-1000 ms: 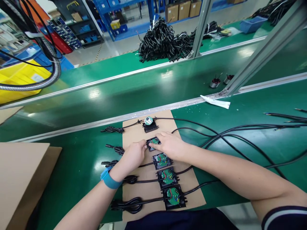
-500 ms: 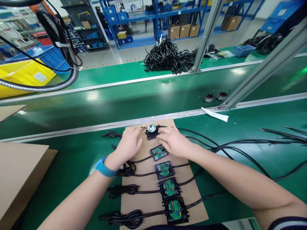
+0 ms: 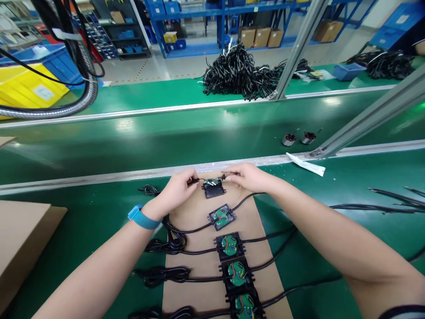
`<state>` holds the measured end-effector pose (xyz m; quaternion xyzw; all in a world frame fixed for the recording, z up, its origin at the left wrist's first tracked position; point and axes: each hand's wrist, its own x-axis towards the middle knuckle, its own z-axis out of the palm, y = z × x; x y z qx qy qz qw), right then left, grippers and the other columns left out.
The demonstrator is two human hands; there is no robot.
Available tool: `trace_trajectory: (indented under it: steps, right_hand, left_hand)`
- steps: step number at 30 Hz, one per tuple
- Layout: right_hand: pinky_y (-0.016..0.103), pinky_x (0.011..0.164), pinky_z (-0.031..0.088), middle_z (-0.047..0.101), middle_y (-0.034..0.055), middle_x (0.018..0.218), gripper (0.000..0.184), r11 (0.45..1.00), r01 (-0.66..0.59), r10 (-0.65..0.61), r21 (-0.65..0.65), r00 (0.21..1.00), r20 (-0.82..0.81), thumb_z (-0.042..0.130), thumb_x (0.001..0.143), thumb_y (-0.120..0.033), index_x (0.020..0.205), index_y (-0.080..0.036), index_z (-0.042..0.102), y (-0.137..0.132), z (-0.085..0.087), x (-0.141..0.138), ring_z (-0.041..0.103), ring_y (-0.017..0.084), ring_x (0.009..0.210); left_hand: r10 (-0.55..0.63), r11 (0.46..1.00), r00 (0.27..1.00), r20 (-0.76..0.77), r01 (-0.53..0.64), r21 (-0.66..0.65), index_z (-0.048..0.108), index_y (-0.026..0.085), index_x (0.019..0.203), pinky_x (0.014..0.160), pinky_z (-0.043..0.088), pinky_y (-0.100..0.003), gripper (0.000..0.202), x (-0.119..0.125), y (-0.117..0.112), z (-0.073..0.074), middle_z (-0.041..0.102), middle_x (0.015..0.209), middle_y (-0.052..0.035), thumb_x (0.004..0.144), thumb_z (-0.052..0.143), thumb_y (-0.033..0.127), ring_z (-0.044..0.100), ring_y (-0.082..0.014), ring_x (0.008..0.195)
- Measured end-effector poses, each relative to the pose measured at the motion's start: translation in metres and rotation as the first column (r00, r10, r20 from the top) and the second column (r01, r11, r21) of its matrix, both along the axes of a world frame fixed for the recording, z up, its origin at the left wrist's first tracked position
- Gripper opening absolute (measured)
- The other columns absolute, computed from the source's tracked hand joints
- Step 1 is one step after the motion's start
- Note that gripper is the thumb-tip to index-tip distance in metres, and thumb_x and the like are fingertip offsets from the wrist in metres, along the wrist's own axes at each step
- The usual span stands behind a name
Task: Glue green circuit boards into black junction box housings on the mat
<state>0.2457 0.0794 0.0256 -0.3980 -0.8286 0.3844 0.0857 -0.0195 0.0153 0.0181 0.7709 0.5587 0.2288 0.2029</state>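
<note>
Beside the far black housing [image 3: 215, 191], your left hand [image 3: 181, 188] and right hand [image 3: 249, 178] each pinch a black cable [image 3: 194, 180]; keep tension off the tilted circuit board [image 3: 211, 182].

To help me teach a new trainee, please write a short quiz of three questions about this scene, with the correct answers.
1. True or false: the left hand and the right hand are working at the housing nearest to the person.

2. Counting the one cut off by the picture's edge, how many black housings lie in the row on the cardboard sheet?
A) three
B) five
C) eight

3. Fill in: the blue wristband is worn on the ____ arm.

Key:
1. False; they are on either side of the farthest housing.
2. B
3. left
</note>
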Motion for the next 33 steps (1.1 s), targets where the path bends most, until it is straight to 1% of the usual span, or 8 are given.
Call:
trace_trajectory:
  steps: [2, 4, 6, 9, 15, 25, 29, 33]
  right_hand:
    - [0.024, 0.065, 0.040, 0.064, -0.0004, 0.072, 0.020, 1.000, -0.028, 0.028, -0.009, 1.000, 0.009, 0.053, 0.096, -0.018, 0.086, -0.013, 0.070, -0.002, 0.011, 0.004, 0.054, 0.012, 0.065]
    - [0.026, 0.068, 0.039, 0.066, 0.0026, 0.076, 0.019, 0.988, -0.052, 0.044, 0.145, 0.997, 0.061, 0.055, 0.093, -0.013, 0.081, -0.013, 0.069, -0.005, 0.018, 0.004, 0.055, 0.014, 0.070]
    - [0.028, 0.072, 0.039, 0.068, 0.0064, 0.083, 0.017, 0.948, -0.099, 0.068, 0.303, 0.991, 0.112, 0.055, 0.093, -0.011, 0.084, -0.013, 0.069, -0.008, 0.018, 0.003, 0.056, 0.016, 0.076]
    - [0.030, 0.074, 0.040, 0.068, 0.0094, 0.087, 0.018, 0.903, -0.180, 0.117, 0.390, 0.977, 0.179, 0.053, 0.096, -0.013, 0.087, -0.012, 0.069, -0.012, 0.009, 0.001, 0.057, 0.019, 0.080]
    - [0.031, 0.078, 0.042, 0.068, 0.0107, 0.089, 0.019, 0.870, -0.236, 0.143, 0.434, 0.961, 0.236, 0.051, 0.097, -0.014, 0.088, -0.012, 0.068, -0.015, -0.006, -0.002, 0.060, 0.020, 0.084]
    - [0.030, 0.077, 0.041, 0.072, 0.0108, 0.091, 0.017, 0.890, -0.265, 0.158, 0.370, 0.942, 0.295, 0.052, 0.096, -0.013, 0.090, -0.012, 0.067, -0.023, -0.003, -0.007, 0.064, 0.021, 0.085]
    - [0.030, 0.077, 0.042, 0.073, 0.0127, 0.096, 0.016, 0.903, -0.277, 0.170, 0.328, 0.932, 0.319, 0.052, 0.095, -0.012, 0.093, -0.011, 0.068, -0.027, -0.002, -0.013, 0.065, 0.022, 0.088]
    - [0.030, 0.077, 0.043, 0.073, 0.0135, 0.095, 0.017, 0.915, -0.270, 0.164, 0.300, 0.928, 0.335, 0.052, 0.094, -0.012, 0.094, -0.010, 0.069, -0.029, 0.000, -0.017, 0.065, 0.022, 0.088]
  left_hand:
    - [-0.009, 1.000, 1.000, 0.026, 0.009, -0.002, 0.056, 0.020, 0.085, 0.067, 0.040, -0.026, 0.003, 0.002, -0.005, -0.001, 0.062, 0.078, 0.0007, 0.088, 0.055, 0.019, 0.056, -0.0138, 0.071]
    - [-0.001, 1.000, 0.998, 0.059, 0.003, -0.025, 0.055, 0.020, 0.088, 0.067, 0.041, -0.026, 0.001, 0.006, -0.010, -0.002, 0.063, 0.081, 0.0007, 0.088, 0.056, 0.020, 0.056, -0.0133, 0.072]
    - [0.007, 0.998, 0.996, 0.091, -0.001, -0.068, 0.055, 0.020, 0.091, 0.064, 0.041, -0.025, 0.007, 0.010, -0.016, -0.002, 0.064, 0.084, 0.0007, 0.087, 0.059, 0.024, 0.056, -0.0128, 0.070]
    - [0.027, 0.988, 0.996, 0.085, -0.014, -0.153, 0.056, 0.020, 0.088, 0.057, 0.037, -0.025, 0.016, 0.017, -0.022, -0.003, 0.063, 0.077, 0.0012, 0.090, 0.059, 0.036, 0.052, -0.0126, 0.062]
    - [0.133, 0.975, 0.990, -0.057, -0.141, -0.170, 0.051, 0.021, 0.074, 0.054, 0.031, -0.028, 0.030, 0.029, -0.020, -0.014, 0.054, 0.056, 0.0029, 0.095, 0.052, 0.043, 0.050, -0.0146, 0.053]
    - [0.200, 0.964, 0.976, -0.090, -0.212, -0.159, 0.055, 0.021, 0.102, 0.056, 0.034, -0.028, 0.026, 0.039, -0.005, -0.021, 0.059, 0.061, 0.0032, 0.087, 0.065, 0.040, 0.058, -0.0188, 0.058]
    - [0.195, 0.966, 0.969, -0.152, -0.217, -0.139, 0.060, 0.020, 0.091, 0.059, 0.036, -0.030, 0.019, 0.040, 0.000, -0.022, 0.067, 0.074, -0.0028, 0.086, 0.067, 0.038, 0.061, -0.0204, 0.065]
    - [0.183, 0.967, 0.972, -0.149, -0.205, -0.149, 0.060, 0.021, 0.089, 0.059, 0.034, -0.029, 0.015, 0.040, 0.003, -0.027, 0.067, 0.075, -0.0022, 0.086, 0.066, 0.033, 0.058, -0.0197, 0.065]
